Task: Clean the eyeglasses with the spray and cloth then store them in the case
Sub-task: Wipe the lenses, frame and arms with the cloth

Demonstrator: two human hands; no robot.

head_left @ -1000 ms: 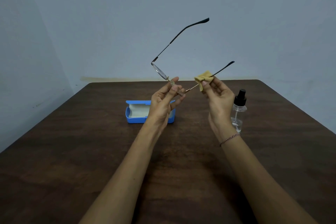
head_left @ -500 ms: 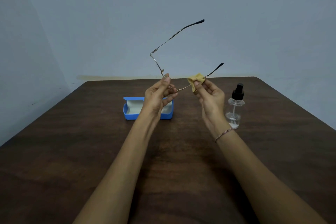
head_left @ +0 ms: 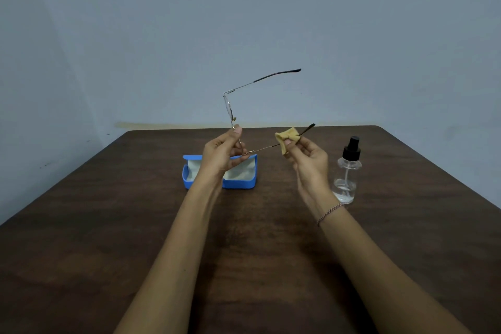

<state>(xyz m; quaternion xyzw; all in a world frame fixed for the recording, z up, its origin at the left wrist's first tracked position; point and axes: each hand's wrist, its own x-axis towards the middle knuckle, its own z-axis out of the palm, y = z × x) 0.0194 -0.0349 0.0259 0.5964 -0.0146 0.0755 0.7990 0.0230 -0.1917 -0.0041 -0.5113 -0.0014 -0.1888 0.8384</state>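
Dark-brown wooden table top (head_left: 244, 266) in the foreground, both bare forearms stretched forward over it. Thin beaded bracelet (head_left: 329, 213) at the right wrist.

Left hand (head_left: 221, 154): fingers curled, pinching the thin gold-wire round-lens eyeglasses (head_left: 229, 108) at the lower rim and hinge, thumb up against the frame. Holds them in the air above the table, both temples unfolded and pointing right.

Right hand (head_left: 309, 163): thumb and fingertips pinched around the small folded mustard-yellow cloth (head_left: 287, 138), which wraps the lower temple.

Change over the last second:
- Cloth sits farther out along the lower temple, closer to the dark ear tip than before.
- Frame front turns from slanted to nearly upright and edge-on.
- Upper temple lies flatter.

Reads as a wiping stroke along the temple, close to running off its end. Judged stage: cleaning well advanced, storage not yet begun. Cannot confirm lens cleanliness from this view.

Behind the left hand: open blue plastic case (head_left: 244, 183) with pale lining, resting on the table, partly hidden. Just beyond the right wrist: clear spray bottle with black pump head (head_left: 345, 179), upright, untouched. Plain grey-blue wall (head_left: 244, 22) at the back.

Next step, as judged: fold both temples before lowering into the case.
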